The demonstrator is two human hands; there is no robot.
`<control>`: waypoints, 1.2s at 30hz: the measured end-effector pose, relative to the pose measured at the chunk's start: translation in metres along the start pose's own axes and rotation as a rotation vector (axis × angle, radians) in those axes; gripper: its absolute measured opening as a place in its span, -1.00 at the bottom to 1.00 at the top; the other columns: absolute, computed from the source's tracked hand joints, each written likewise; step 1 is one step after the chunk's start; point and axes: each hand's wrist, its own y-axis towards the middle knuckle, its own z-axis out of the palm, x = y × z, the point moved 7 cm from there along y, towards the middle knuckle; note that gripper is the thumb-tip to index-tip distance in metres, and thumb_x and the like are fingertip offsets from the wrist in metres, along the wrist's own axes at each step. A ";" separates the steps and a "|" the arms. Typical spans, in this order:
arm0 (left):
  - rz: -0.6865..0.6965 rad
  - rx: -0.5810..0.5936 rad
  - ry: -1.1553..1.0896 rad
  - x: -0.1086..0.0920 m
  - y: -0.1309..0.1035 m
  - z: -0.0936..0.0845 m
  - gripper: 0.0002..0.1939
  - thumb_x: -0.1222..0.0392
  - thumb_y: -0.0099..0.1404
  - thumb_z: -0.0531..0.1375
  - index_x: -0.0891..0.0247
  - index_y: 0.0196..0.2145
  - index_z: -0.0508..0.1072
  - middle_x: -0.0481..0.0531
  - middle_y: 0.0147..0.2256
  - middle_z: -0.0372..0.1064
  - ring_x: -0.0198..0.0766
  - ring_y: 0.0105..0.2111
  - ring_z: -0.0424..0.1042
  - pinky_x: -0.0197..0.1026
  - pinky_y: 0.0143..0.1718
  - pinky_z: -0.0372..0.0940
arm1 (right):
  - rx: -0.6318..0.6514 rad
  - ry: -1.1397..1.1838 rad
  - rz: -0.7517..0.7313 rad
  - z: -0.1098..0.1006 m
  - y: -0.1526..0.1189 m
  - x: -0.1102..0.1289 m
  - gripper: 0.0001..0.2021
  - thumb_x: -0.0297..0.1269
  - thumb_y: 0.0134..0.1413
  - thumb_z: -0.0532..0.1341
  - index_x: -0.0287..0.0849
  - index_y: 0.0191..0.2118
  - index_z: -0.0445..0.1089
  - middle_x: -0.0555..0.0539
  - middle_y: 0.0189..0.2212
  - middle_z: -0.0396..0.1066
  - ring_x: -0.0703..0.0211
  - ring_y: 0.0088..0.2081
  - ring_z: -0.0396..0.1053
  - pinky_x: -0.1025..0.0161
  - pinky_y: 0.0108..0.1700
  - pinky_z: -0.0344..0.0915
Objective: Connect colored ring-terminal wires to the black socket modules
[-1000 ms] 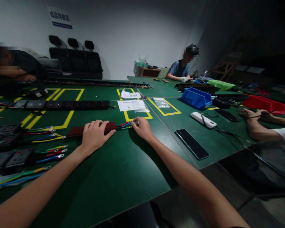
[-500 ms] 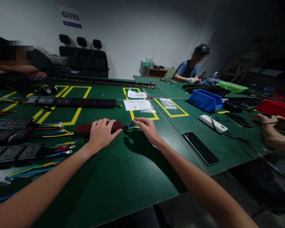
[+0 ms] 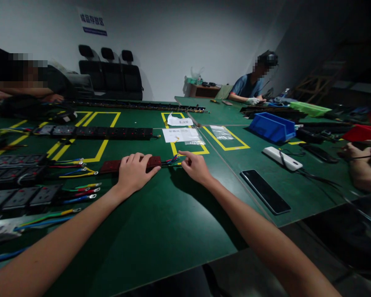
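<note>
The step in hand seemed to be steadying the dark red strip point(image 3: 109, 166) and sorting its coloured wires point(image 3: 170, 161). The strip lay beneath the left hand point(image 3: 134, 173), its fingers slightly apart across the top. The wires ran toward the right hand point(image 3: 196, 165), whose thumb and forefinger bent close at their ends; whether they pinched one, I couldn't tell. The next move likely called for light left pressure and a precise right fingertip grip.

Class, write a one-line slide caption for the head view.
Left hand resting on a dark red strip, right hand at its coloured wires, on a green table.
</note>
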 end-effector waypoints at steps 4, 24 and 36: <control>0.001 0.008 -0.001 0.000 0.000 0.000 -0.32 -0.33 0.44 -0.03 0.27 0.16 0.44 0.27 -0.02 0.42 0.10 -0.04 0.38 0.08 -0.03 0.19 | 0.031 -0.172 0.063 -0.002 0.002 -0.008 -0.62 -0.37 0.15 0.16 -0.20 0.04 0.58 -0.11 -0.37 0.58 0.11 -0.35 0.43 0.25 -0.22 0.24; -0.003 0.007 -0.004 0.000 0.000 0.001 -0.31 -0.34 0.44 -0.05 0.27 0.16 0.44 0.27 -0.01 0.42 0.09 -0.03 0.37 0.09 -0.01 0.18 | 0.086 -0.241 0.189 0.005 -0.001 -0.020 -0.72 -0.29 0.15 0.17 -0.11 -0.13 0.62 -0.08 -0.38 0.58 0.10 -0.36 0.46 0.27 -0.33 0.18; -0.013 0.012 -0.026 0.000 -0.001 0.001 -0.32 -0.34 0.43 -0.04 0.25 0.16 0.43 0.28 0.00 0.43 0.11 -0.03 0.36 0.10 -0.01 0.16 | 0.023 0.435 0.119 0.006 0.002 -0.009 -0.51 -0.28 0.00 0.10 -0.30 0.00 0.59 0.05 -0.58 0.33 0.28 -0.56 0.11 0.31 -0.46 0.06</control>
